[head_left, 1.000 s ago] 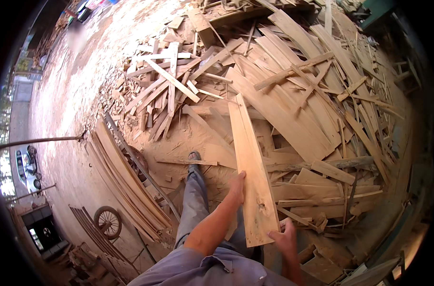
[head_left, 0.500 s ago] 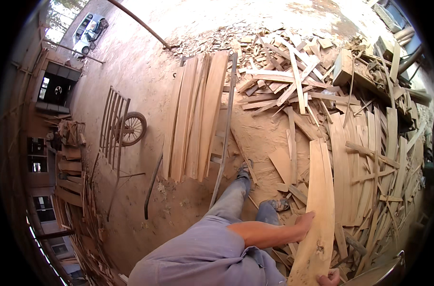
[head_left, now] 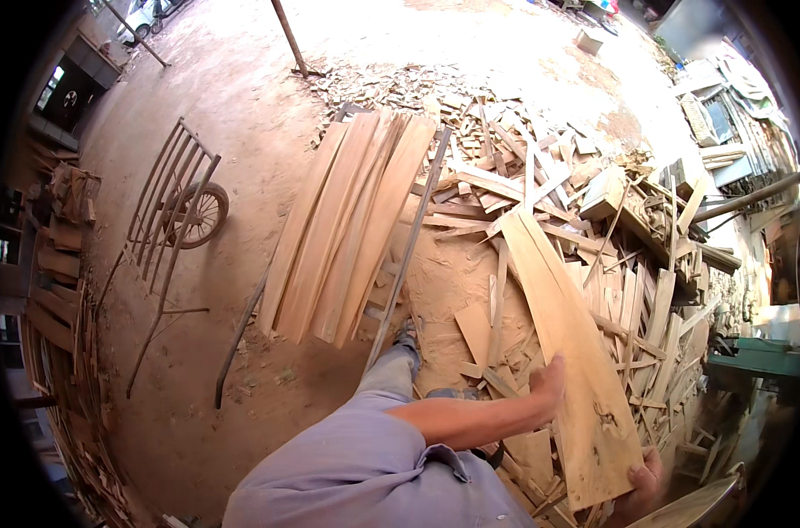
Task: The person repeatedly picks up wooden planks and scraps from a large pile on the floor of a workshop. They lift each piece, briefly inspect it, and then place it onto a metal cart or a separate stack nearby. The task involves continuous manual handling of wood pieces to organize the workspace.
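A left hand [head_left: 548, 387] grips the left edge of a board [head_left: 574, 352], while the right hand [head_left: 648, 476] clamps its near right corner; lengthwise, it slants forward and leftward above scrap wood [head_left: 483, 180], right of stacked planks [head_left: 351, 233].

Packed brown earth [head_left: 189, 378] forms the floor, shaded in the foreground and bleached nearly white by harsh daylight farther out. A grey building wall [head_left: 94, 60] with a dark, square opening [head_left: 65, 92] stands upper left, near 2 poles [head_left: 290, 37]; dim windows [head_left: 10, 207] line the left edge.
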A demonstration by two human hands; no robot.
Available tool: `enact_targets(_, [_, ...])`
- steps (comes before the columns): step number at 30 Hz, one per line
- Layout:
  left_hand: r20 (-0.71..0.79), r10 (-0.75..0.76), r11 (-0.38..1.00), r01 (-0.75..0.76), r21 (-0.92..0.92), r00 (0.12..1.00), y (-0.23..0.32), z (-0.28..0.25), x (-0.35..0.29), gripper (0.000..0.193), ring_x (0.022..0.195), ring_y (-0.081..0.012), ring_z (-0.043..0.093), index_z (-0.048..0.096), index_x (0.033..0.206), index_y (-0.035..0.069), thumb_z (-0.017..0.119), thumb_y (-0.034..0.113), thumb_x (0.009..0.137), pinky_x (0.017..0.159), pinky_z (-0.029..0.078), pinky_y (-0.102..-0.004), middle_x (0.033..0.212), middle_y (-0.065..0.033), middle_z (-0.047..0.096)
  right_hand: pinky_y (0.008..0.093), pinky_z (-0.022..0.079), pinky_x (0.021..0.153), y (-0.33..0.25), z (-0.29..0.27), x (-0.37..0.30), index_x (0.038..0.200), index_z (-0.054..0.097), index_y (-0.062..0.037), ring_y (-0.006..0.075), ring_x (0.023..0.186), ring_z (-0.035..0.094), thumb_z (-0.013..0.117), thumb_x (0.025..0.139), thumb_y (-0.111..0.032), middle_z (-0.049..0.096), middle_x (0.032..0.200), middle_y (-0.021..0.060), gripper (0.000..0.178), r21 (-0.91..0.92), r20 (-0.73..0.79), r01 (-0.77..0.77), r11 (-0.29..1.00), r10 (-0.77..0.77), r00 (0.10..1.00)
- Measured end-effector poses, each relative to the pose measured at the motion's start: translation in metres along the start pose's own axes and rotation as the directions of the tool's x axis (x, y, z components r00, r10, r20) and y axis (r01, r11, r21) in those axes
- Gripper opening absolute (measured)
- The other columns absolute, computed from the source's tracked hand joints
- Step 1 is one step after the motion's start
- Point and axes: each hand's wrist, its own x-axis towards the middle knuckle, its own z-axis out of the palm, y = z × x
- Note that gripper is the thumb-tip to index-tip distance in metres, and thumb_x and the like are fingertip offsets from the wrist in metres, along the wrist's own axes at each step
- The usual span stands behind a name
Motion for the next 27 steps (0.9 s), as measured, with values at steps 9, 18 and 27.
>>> enact_targets(9, [0.153, 0.405, 0.893, -0.354, -0.279, 0.901, 0.179, -0.129, 0.031, 0.031, 0.08, -0.0206, 0.066, 0.06, 0.114, -0.002, 0.062, 0.023, 0.094, 0.072, 0.056, -0.0359, 0.098, -0.0101, 0.068, 0.0254, 0.045, 0.076, 0.145, 0.16, 0.112, 0.105, 0.058, 0.0012, 0.0129, 0.084, 0.057, 0.065, 0.077, -0.013, 0.063, 0.099, 0.0092, 0.033, 0.067, 0.301, 0.002, 0.998, -0.023, 0.953])
enact_targets(18, [-0.367, 0.444, 0.855, -0.263, 0.448, 0.817, 0.192, -0.37, 0.079, 0.038, 0.075, -0.0194, 0.069, 0.071, 0.1, -0.006, 0.071, 0.029, 0.087, 0.072, 0.054, -0.0331, 0.09, -0.0133, 0.072, 0.029, 0.052, 0.064, 0.303, 0.304, 0.111, 0.113, 0.063, 0.0084, 0.0138, 0.071, 0.065, 0.06, 0.079, -0.004, 0.069, 0.082, 0.0081, 0.036, -0.485, 0.718, -0.061, 0.872, 0.437, 0.541])
enact_targets(27, [-0.343, 0.29, 0.957, -0.264, 0.12, 0.893, 0.152, -0.43, 0.131, 0.039, 0.074, -0.0175, 0.066, 0.071, 0.094, -0.007, 0.079, 0.028, 0.08, 0.07, 0.053, -0.0324, 0.087, -0.0116, 0.071, 0.0253, 0.049, 0.068, 0.347, 0.245, 0.159, 0.12, 0.058, 0.0074, 0.0134, 0.076, 0.065, 0.065, 0.085, -0.005, 0.071, 0.092, 0.0094, 0.038, -0.671, 0.396, -0.28, 0.686, 0.652, 0.647])
